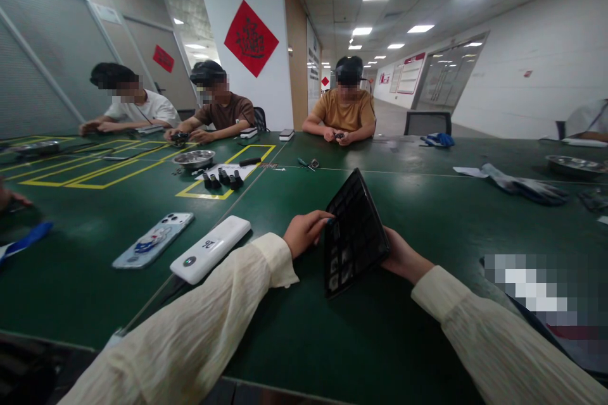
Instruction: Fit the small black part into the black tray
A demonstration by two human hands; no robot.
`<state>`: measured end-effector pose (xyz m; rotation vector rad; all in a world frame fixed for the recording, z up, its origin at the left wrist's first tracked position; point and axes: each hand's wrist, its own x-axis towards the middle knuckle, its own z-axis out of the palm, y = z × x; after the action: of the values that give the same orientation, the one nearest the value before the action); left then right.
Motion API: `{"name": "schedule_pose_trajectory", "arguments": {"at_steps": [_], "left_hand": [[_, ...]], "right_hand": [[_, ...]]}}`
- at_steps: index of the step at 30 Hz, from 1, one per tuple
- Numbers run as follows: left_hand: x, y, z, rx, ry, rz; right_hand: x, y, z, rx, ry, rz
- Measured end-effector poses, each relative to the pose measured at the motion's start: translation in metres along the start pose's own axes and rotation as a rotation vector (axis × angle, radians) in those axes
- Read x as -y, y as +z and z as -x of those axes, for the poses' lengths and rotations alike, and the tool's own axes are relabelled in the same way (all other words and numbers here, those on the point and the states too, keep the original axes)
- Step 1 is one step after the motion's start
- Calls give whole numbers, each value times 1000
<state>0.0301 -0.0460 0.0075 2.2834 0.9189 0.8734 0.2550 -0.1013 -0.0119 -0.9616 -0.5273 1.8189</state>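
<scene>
A flat black tray (355, 234) with a grid of compartments is tilted up steeply above the green table. My right hand (401, 255) grips its right edge, with most of the fingers hidden behind it. Whitish pieces show in the lower left compartments, too dim to name. At the tray's left edge, my left hand (308, 232) has its fingers drawn together, tips at the compartments. A small blue spot shows at those fingertips; I cannot tell what it is.
Left of my hands lie a white power bank (210, 249) and a phone in a patterned case (153, 241). Farther off are black cylindrical parts (223, 179), a metal bowl (194, 159) and gloves (522, 185). Several people sit around the table (285, 329).
</scene>
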Motion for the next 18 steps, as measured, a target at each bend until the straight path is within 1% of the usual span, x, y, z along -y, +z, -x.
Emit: {"name": "schedule_pose_trajectory", "arguments": {"at_steps": [2, 4, 6, 9, 11, 13, 16, 18], "left_hand": [[2, 4, -2, -29, -112, 193], [5, 8, -4, -22, -190, 312], [7, 10, -4, -9, -235, 370], [7, 12, -3, -37, -253, 360], [5, 12, 0, -60, -228, 269], [1, 10, 2, -71, -166, 100], [-5, 6, 6, -57, -44, -193], [-8, 4, 8, -55, 9, -316]], "right_hand": [[0, 0, -1, 5, 4, -5], [0, 0, -2, 4, 16, -4], [0, 0, -2, -4, 17, -1], [0, 1, -1, -11, 2, 5], [0, 1, -1, -9, -2, 8], [0, 1, -1, -1, 2, 11], [-1, -2, -2, 35, -1, 22], [-1, -5, -4, 75, -30, 64]]}}
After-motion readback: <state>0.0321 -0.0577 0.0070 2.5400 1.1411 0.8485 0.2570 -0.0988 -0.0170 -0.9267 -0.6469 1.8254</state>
